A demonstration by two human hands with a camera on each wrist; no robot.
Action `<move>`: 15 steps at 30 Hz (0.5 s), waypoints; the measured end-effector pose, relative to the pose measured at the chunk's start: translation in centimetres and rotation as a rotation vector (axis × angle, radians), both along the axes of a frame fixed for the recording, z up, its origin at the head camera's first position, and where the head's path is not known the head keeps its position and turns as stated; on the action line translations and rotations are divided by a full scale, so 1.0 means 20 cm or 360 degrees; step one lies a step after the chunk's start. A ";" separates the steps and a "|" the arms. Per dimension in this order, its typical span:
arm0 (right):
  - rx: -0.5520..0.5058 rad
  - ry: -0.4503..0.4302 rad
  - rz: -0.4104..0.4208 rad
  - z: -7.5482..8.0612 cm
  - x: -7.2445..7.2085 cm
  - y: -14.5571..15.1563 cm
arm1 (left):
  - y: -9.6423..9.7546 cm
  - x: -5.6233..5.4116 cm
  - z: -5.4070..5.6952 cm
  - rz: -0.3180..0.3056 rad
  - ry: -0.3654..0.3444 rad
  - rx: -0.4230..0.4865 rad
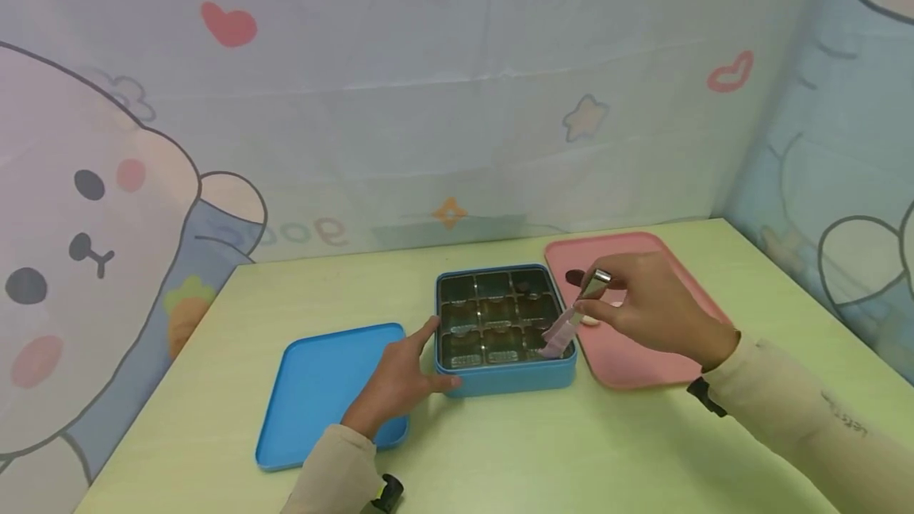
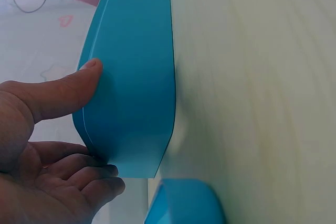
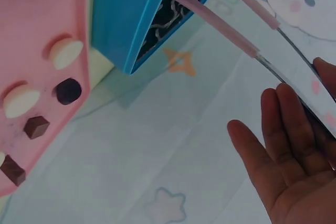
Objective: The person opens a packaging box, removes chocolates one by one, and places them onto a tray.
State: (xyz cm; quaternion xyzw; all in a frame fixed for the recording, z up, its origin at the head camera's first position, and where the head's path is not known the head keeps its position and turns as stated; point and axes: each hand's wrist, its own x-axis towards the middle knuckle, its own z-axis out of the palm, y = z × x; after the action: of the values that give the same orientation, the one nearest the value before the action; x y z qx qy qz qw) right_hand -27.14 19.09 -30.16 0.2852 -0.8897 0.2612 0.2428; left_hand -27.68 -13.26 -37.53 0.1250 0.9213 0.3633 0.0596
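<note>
My right hand [image 1: 646,304] pinches metal tongs [image 3: 241,43] with pink tips. Their tips reach into the near right compartment of a blue box [image 1: 510,381]; whether they hold anything is hidden. Inside the box is a clear divided insert [image 1: 477,314], with a dark piece [image 1: 527,289] in its far right compartment. My left hand [image 1: 395,379] holds the box's near left corner, thumb on the front wall and fingers along the left side. In the right wrist view, white oval pieces [image 3: 66,53], a dark round piece [image 3: 69,91] and brown cubes [image 3: 37,127] lie on a pink tray [image 3: 39,3].
Left of the box, a blue lid [image 1: 324,379] lies on the pale table [image 1: 500,450], partly under my left forearm. The pink tray stands close against the box's right side. A printed cloth [image 1: 400,101] hangs behind the table and at its right.
</note>
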 end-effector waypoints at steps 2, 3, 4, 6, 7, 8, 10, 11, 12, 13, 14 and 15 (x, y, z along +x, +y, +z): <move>0.0106 0.0013 -0.0020 0.01 0.00 -0.04 | 0.00 0.00 0.00 0.0006 -0.0003 0.0003; 0.0148 -0.0001 -0.0022 0.02 0.00 -0.06 | 0.00 0.00 0.00 0.0010 -0.0004 0.0003; 0.0199 -0.0010 -0.0050 0.03 0.01 -0.08 | 0.00 0.00 0.01 0.0011 -0.0002 0.0001; 0.0289 -0.0038 -0.0081 0.04 0.01 -0.11 | 0.00 0.00 0.01 0.0012 -0.0001 -0.0001; 0.0323 -0.0061 -0.0089 0.04 0.01 -0.12 | 0.00 0.00 0.01 0.0011 -0.0001 -0.0002; 0.0348 -0.0073 -0.0089 0.04 0.01 -0.13 | 0.00 0.00 0.01 0.0009 0.0004 -0.0005; 0.0380 -0.0077 -0.0084 0.04 0.01 -0.14 | 0.00 0.00 0.00 0.0003 0.0005 -0.0006; 0.0387 -0.0071 -0.0069 0.04 0.01 -0.14 | 0.01 0.00 0.00 0.0001 0.0003 -0.0006; 0.0385 -0.0067 -0.0063 0.03 0.01 -0.15 | 0.01 -0.01 0.00 -0.0001 0.0003 -0.0004; 0.0374 -0.0057 -0.0053 0.03 0.01 -0.14 | 0.01 -0.01 0.00 -0.0003 0.0002 -0.0002; 0.0360 -0.0042 -0.0043 0.03 0.01 -0.14 | 0.01 -0.01 0.00 -0.0005 0.0001 -0.0001; 0.0349 -0.0030 -0.0040 0.03 0.01 -0.14 | 0.01 -0.01 0.00 -0.0006 -0.0003 0.0001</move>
State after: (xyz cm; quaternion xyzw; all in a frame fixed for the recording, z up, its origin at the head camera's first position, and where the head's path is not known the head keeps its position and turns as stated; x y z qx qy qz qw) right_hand -26.85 16.27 -29.66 0.2964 -0.9186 0.1620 0.2049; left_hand -27.84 -13.11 -37.59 0.1263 0.9209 0.3637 0.0611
